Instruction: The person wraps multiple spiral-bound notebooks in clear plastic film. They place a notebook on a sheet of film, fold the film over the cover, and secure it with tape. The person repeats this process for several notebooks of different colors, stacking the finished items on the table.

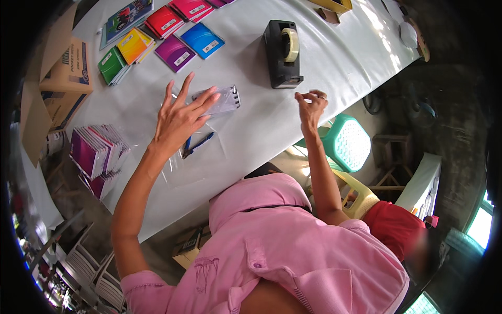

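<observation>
My left hand (179, 116) is spread over the table, fingers apart. Its fingertips reach the near side of a small spiral-bound notepad (224, 101), pale and wrapped in clear plastic; whether they touch it I cannot tell. My right hand (312, 109) is raised near the table edge, just below the tape dispenser (283, 60), with fingers curled toward the thumb. Anything pinched there is too small to make out. The black dispenser carries a roll of yellowish tape (291, 45). Blue pens (200, 144) lie below the notepad, among clear plastic sheets (212, 157).
Colored notebooks lie along the far left: green (111, 65), yellow (135, 45), purple (175, 53), blue (203, 40) and red (163, 22). A stack of purple spiral notebooks (97, 152) stands at the left edge beside a cardboard box (65, 78). A green stool (348, 141) is at right.
</observation>
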`<state>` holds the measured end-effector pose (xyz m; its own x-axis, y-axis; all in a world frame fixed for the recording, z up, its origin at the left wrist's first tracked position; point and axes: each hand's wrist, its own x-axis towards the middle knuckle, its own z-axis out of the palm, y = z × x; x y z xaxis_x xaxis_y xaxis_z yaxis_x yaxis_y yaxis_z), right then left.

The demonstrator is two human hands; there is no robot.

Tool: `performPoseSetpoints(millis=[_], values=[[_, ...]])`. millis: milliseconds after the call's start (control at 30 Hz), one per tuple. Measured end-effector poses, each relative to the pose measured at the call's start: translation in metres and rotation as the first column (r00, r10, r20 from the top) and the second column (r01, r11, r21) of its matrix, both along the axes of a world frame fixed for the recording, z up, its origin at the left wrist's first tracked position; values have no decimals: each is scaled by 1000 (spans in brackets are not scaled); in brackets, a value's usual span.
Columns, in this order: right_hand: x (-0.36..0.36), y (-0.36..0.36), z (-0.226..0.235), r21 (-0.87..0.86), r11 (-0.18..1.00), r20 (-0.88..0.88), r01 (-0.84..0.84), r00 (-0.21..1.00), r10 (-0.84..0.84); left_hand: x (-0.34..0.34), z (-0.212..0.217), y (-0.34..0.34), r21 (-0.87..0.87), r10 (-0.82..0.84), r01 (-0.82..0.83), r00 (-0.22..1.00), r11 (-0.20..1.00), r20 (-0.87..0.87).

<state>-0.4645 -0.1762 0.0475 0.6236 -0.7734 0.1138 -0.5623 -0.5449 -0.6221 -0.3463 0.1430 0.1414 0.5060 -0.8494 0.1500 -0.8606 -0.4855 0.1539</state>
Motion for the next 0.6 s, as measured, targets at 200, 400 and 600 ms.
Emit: performPoseSetpoints(millis=[200, 400, 600], values=[[16, 121, 98, 878, 374, 257, -300, 953, 162, -4, -4, 3, -13, 4, -3, 999, 1000, 44], [17, 178, 79, 900, 401, 163, -169, 985, 50, -6, -4, 3, -45, 5, -3, 999, 999, 37], [13, 188, 65, 852, 494, 196, -172, 981, 3, 11, -15, -7, -106, 36, -52, 988, 993, -149]])
